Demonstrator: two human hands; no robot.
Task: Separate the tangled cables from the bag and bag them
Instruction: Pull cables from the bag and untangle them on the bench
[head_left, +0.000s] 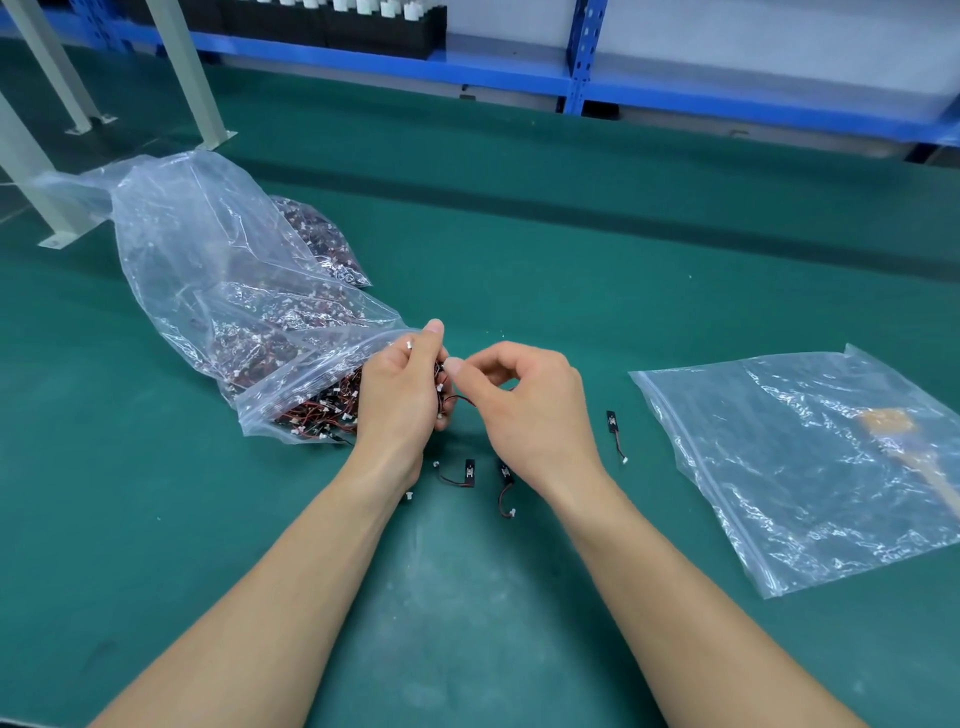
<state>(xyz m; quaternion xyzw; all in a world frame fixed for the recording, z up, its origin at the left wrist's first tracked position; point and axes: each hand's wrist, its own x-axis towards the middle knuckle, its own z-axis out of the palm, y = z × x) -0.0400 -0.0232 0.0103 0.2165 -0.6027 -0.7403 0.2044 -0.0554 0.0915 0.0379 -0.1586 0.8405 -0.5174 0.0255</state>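
**A:** Where are the tangled cables sitting?

**B:** Most are lying in the big clear bag (218, 291) on the left of the green bench (519, 234), and they are spilling out at its open mouth. A second bag (322, 239), also packed, is lying just behind it.

**A:** And the hands?

**B:** The left hand (402, 395) is curling round a small clump of cables (441, 387) right at the bag's mouth, with white connectors poking out past its fingers. The right hand (524, 410) is pinching a red-and-black cable (464, 399) from that clump between thumb and forefinger. Its other fingers are curling in loosely.

**A:** Any loose ones?

**B:** Three single cables (457, 473) are lying on the bench. Two are lying between the wrists, just below the hands. The third is lying beside the right hand, toward the other bag.

**A:** Which bag?

**B:** A flat zip bag (810, 467) is lying well off to the right, apart from both hands. A brownish strip (914, 447) is showing through it, and I cannot tell whether it is lying inside or underneath.
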